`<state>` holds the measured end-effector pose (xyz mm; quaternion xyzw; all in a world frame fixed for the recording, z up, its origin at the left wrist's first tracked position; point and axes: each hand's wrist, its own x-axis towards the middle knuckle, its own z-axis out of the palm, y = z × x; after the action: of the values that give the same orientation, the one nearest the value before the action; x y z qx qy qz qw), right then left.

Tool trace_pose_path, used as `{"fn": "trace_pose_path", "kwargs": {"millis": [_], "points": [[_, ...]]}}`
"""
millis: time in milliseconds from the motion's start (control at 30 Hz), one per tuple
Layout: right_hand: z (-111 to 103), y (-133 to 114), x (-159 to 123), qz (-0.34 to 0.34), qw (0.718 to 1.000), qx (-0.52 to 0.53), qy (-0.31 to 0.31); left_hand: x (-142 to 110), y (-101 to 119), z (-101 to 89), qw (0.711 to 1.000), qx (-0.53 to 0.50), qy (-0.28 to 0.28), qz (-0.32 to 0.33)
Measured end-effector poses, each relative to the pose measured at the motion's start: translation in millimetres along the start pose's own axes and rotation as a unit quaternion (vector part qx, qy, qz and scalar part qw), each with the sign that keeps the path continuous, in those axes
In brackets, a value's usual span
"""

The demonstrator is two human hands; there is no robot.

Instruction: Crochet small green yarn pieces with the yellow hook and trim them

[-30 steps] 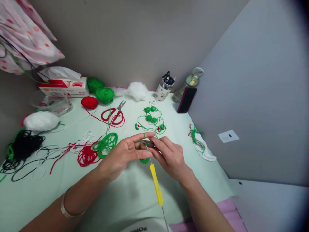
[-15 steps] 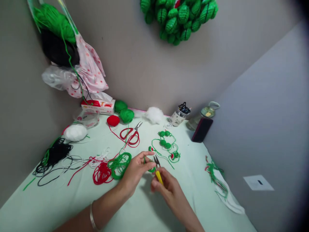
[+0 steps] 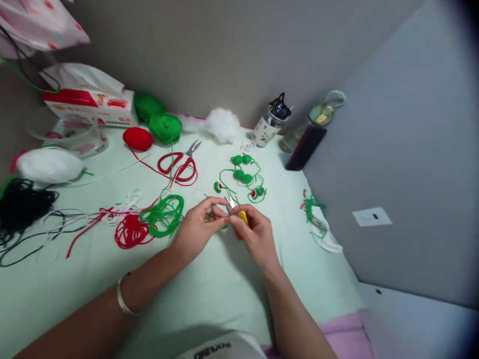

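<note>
My left hand (image 3: 200, 224) is closed, thumb and forefinger pinching a small green crochet piece (image 3: 224, 227) mostly hidden behind the fingers. Green yarn (image 3: 211, 211) runs over its fingers. My right hand (image 3: 254, 227) is closed on small thread snips (image 3: 232, 203), their metal blades pointing away, close to the left fingertips. A yellow handle (image 3: 243, 217) shows between the right fingers; whether it belongs to the snips or a crochet hook is unclear. Just beyond lie green crocheted balls (image 3: 243, 177) with trailing yarn ends.
Red-handled scissors (image 3: 181, 167) lie behind loose green yarn (image 3: 164, 215) and red yarn (image 3: 130, 231). Along the back stand a tissue box (image 3: 93, 107), green yarn balls (image 3: 164, 127), white stuffing (image 3: 222, 125), a pen cup (image 3: 267, 127) and a phone (image 3: 306, 148). Yarn scraps (image 3: 314, 214) lie right.
The long yellow-handled crochet hook, earlier in the green loop, no longer shows at full length. The snips' blades have come into view and moved to the left fingertips. My view tilted up, then down again.
</note>
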<state>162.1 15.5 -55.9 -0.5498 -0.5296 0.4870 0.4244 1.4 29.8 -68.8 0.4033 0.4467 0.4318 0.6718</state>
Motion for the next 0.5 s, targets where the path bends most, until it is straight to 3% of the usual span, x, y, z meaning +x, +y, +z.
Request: {"fn": "trace_pose_path", "kwargs": {"millis": [100, 200, 333, 400, 500], "points": [[3.5, 5.3, -0.7, -0.062, 0.993, -0.099, 0.029, 0.6, -3.0, 1.7, 1.000, 0.029, -0.006, 0.009], [2.9, 6.7, -1.4, -0.103, 0.986, -0.125, 0.048, 1.1, -2.5, 1.1, 0.998, 0.054, -0.026, 0.012], [3.2, 4.7, -1.1, -0.005, 0.997, 0.077, 0.013, -0.5, 4.3, 1.5, 0.995, 0.070, -0.064, 0.004], [4.0, 4.1, 0.1, 0.047, 0.981, 0.189, -0.014, -0.8, 6.6, 2.3, 0.995, 0.071, -0.076, 0.000], [5.4, 6.1, 2.2, 0.085, 0.966, 0.244, -0.019, 0.4, 5.0, 2.7, 0.994, 0.073, -0.081, -0.008]]}}
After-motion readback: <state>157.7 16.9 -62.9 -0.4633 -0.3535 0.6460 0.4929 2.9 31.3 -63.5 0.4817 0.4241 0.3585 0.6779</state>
